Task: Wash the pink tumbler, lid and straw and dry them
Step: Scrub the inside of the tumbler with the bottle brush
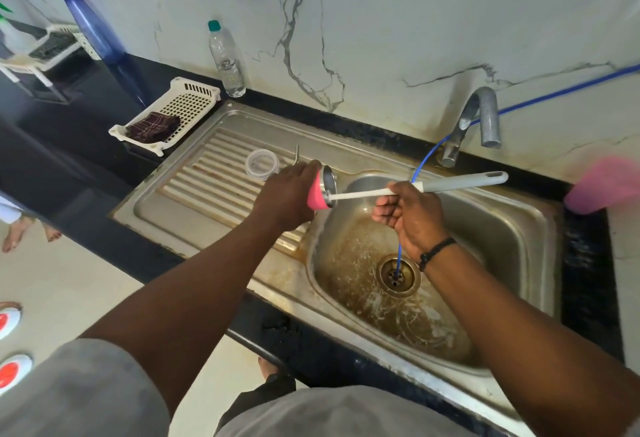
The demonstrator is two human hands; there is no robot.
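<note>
While the stiff, likely slippery pink tumbler [317,194] is clamped by the left hand [287,194], a bottle brush [415,188] is gripped by the right hand [412,218].

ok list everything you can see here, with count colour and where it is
tumbler: 1, pink with steel rim, held on its side over the sink edge
bottle brush: 1, white and grey, head inside the tumbler
lid: 1, clear, on the drainboard
straw: 1, metal, on the drainboard behind the lid
sink: 1, steel, stained basin
tap: 1, grey, behind the basin
hose: 1, blue, runs into the drain
tray: 1, white, left counter
cloth: 1, dark checked, in the tray
water bottle: 1, clear, green cap, by the wall
left hand: grips the tumbler
right hand: grips the brush
</note>
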